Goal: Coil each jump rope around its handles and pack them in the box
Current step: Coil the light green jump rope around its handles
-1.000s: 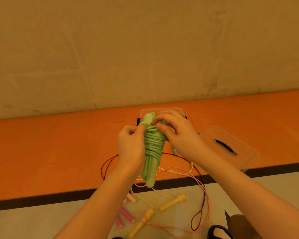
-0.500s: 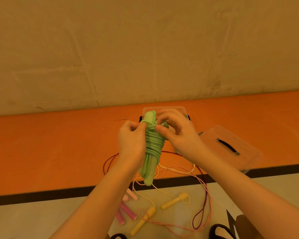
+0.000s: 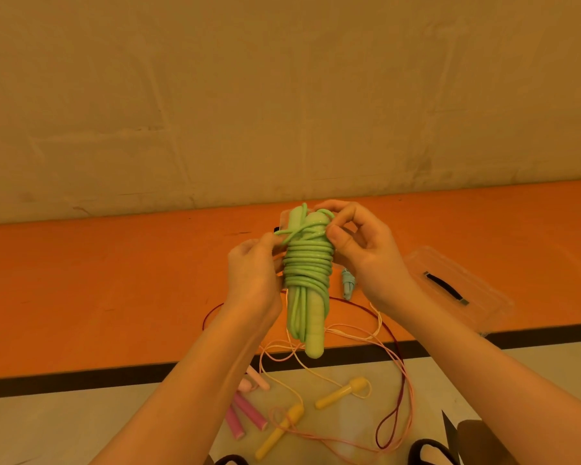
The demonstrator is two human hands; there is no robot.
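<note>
A green jump rope [image 3: 307, 273] is coiled tightly round its two green handles and held upright in mid-air. My left hand [image 3: 254, 280] grips the coil from the left and pinches the rope end. My right hand [image 3: 363, 253] pinches a loop of the rope at the top of the handles. The clear plastic box [image 3: 284, 218] stands behind the bundle, mostly hidden by it. A light blue coiled rope [image 3: 348, 283] shows below my right hand. Loose yellow handles [image 3: 341, 394], pink handles [image 3: 245, 411] and tangled cords lie on the floor below.
The clear box lid [image 3: 457, 290] with a black handle lies on the orange floor at the right. A black stripe [image 3: 81, 377] divides the orange floor from the pale floor. A beige wall rises behind. Dark shoes show at the bottom edge.
The bundle has risen slightly and my right hand has shifted from covering the coil to pinching a loop at the handle tops. My left hand keeps its grip.
</note>
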